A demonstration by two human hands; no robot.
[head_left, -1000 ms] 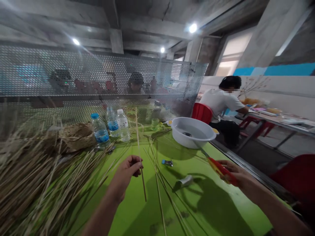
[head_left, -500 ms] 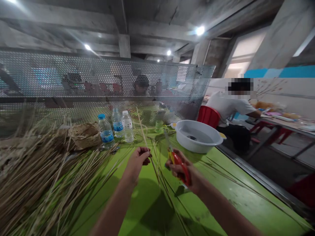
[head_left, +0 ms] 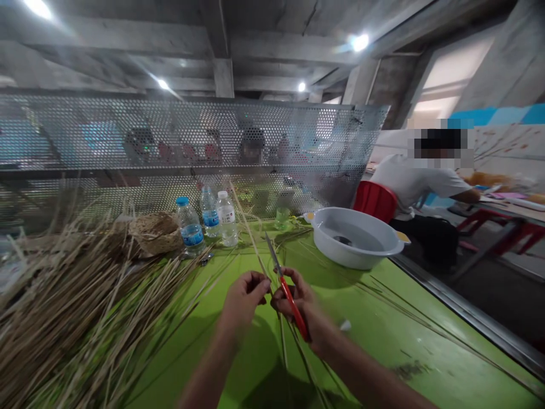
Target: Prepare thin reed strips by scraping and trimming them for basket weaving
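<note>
My left hand pinches a pale plant strip that rises up and leftward from the fingers. Close beside it on the right, my right hand is wrapped round red-handled scissors, whose blades point up and to the left, near the strip. Both hands are above the green table. More long strips run beneath them toward the near edge.
A large pile of dry stalks covers the left side. Behind it are a woven basket and plastic bottles. A grey basin stands at the right. A perforated screen crosses the back; a person sits beyond.
My right hand has moved left with the scissors, close to my left hand. The blades now tilt further left. The whole view has shifted slightly.
</note>
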